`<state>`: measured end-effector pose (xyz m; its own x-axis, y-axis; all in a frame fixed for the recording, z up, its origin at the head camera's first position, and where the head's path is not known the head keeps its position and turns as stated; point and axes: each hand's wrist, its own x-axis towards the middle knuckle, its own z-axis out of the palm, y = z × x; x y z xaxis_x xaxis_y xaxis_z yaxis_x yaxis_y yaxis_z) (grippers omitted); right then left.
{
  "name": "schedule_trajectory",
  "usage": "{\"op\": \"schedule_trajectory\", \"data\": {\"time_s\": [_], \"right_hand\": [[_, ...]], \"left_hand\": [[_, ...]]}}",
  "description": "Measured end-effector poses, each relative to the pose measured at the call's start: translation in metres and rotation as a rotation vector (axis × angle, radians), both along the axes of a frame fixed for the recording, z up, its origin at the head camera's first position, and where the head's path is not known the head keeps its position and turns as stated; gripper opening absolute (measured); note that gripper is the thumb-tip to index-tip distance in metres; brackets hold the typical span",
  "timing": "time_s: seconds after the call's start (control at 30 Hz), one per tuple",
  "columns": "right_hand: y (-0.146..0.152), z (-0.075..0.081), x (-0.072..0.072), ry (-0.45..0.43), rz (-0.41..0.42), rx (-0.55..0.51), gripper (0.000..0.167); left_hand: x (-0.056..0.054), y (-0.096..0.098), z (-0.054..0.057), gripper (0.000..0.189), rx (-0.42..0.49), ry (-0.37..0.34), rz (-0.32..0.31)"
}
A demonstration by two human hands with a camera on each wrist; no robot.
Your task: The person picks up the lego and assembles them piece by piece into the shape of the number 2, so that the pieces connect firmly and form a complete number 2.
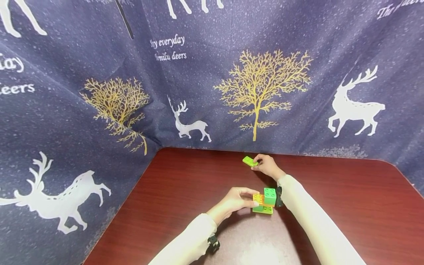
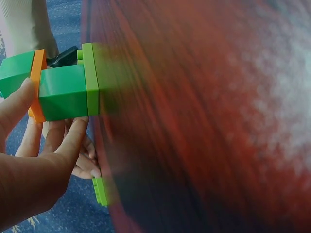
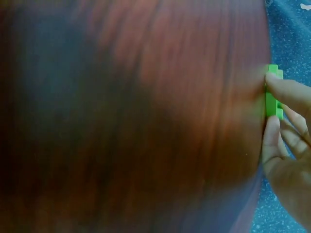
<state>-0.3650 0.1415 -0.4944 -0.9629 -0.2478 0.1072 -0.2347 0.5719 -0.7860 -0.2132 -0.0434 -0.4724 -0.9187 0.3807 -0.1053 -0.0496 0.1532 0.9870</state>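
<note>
My left hand (image 1: 234, 200) grips a small stack of toy building bricks near the middle of the table. The stack has a lime green plate (image 2: 91, 80) at the bottom and a green brick (image 2: 63, 92) on it. Above these comes an orange plate (image 1: 257, 198), topped by another green brick (image 1: 269, 196) at its right end. Thumb and fingers hold the stack from its left side. Farther back, my right hand (image 1: 266, 166) pinches a loose lime green plate (image 1: 249, 161) by its right end, low at the tabletop. In the right wrist view, thumb and fingers span this plate (image 3: 272, 94).
The dark red wooden table (image 1: 198, 173) ends at the back against a blue cloth (image 1: 205, 92) printed with deer and trees. My right forearm (image 1: 314, 217) passes just right of the stack. Glare brightens the tabletop at the front.
</note>
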Motion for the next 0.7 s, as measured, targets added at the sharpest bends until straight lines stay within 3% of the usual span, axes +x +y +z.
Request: {"op": "schedule_trajectory", "data": {"time_s": [0.37, 0.6, 0.7], "right_hand": [[0.005, 0.002, 0.003, 0.067, 0.038, 0.013, 0.022], [0.018, 0.009, 0.004, -0.057, 0.058, -0.151, 0.036], [0.026, 0.013, 0.005, -0.103, 0.060, -0.176, 0.043]], "left_hand": [[0.000, -0.001, 0.000, 0.032, 0.003, -0.003, -0.006], [0.000, 0.001, 0.000, 0.033, -0.004, -0.009, 0.006], [0.001, 0.000, 0.000, 0.033, 0.001, -0.010, 0.016]]}}
